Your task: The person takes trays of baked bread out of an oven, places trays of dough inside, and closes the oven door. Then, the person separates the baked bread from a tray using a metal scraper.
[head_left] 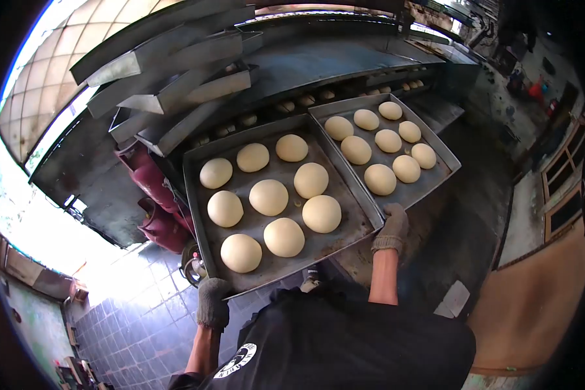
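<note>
Both my hands wear grey-brown knitted gloves. My left hand point(213, 302) is closed on the near left corner of a dark metal baking tray point(346, 198). My right hand point(392, 229) grips that tray's near right corner, where it meets a second baking tray point(437, 173). Whether my right fingers also hold the second tray, I cannot tell. Several smooth, pale dough balls point(268, 197) sit spaced out in the first tray. More round dough balls point(388, 140) lie in the second. The undersides of both trays are hidden.
Beyond the trays is a long dark oven opening point(286, 106) with more round pieces inside. Empty metal trays point(195, 91) are stacked at upper left. Pink gas cylinders point(151, 179) stand at left on the tiled floor point(140, 312). A wooden-framed window point(565, 179) is at right.
</note>
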### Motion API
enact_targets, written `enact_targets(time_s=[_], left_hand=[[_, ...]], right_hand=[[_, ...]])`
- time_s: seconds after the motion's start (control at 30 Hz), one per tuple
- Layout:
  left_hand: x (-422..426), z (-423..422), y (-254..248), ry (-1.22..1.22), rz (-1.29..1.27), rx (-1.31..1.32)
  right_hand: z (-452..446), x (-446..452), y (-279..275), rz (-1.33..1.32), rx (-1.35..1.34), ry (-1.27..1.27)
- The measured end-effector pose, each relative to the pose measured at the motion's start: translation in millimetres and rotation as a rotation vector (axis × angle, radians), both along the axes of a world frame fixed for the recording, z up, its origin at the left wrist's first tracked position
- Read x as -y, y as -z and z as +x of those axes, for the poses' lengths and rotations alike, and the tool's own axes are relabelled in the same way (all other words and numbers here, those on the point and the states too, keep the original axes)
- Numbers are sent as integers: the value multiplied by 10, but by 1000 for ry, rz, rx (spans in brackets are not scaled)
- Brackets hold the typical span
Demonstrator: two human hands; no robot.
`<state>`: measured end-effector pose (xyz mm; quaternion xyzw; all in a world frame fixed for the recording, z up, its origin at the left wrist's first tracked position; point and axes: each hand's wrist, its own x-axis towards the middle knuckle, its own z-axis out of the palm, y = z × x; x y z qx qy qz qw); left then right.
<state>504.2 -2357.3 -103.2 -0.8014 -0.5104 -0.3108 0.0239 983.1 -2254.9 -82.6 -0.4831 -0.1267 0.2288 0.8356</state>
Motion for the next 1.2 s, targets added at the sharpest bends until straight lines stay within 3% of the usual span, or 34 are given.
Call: enact_targets(time_s=[0.2,0.33,0.47,0.53,0.57,0.67,0.73,0.77,0.8,0.83,0.87,0.9,0.93,0.97,1.0,1.03,1.07,1.13,1.2], left_hand=[[-169,967,272,-116,10,117],[-257,1596,472,-174,72,39],[-120,2262,562,-254,-35,21],[-183,2525,628,-301,-113,107],[-244,2575,567,-289,69,25],[-457,2879,239,-300,146,57],[-789,2935,-11,-427,242,195],[-1061,2763,122,-429,233,195],[-1621,2382,299,-355,286,705],[-1819,2289,333,-312,291,956],[-2017,2198,364,-259,325,1210],[-2189,2239,265,-520,428,1034],[-2356,2453,16,-643,574,1088],[-2525,2669,-234,-768,721,1138],[-2558,2712,-354,-759,711,1138],[-2680,2650,-472,-767,715,755],[-2713,2654,-516,-755,711,373],[-2994,2501,-552,-724,726,417],[-3135,2438,-635,-682,766,531]], right_hand=[[678,-371,167,-31,-127,-54],[1239,-474,337,-79,-176,-177],[1803,-806,932,17,-55,-90],[1946,-759,766,-61,-178,-239],[1912,-854,642,9,-179,-247],[1864,-929,312,122,-205,-322],[1737,-1447,378,95,-39,-383],[1584,-1642,260,141,-15,-323],[1352,-1967,48,188,11,-263],[1280,-2156,-23,183,11,-261],[1225,-2322,-87,-44,145,-324],[1177,-2488,-98,-274,278,-383],[1105,-2785,31,-279,276,-375],[1033,-3157,264,-221,505,-329],[959,-3262,190,-199,620,-303],[883,-3365,112,-175,733,-271],[824,-3187,-227,-281,617,-335],[614,-3286,-462,-393,488,-385],[550,-3437,-398,-383,537,-312]])
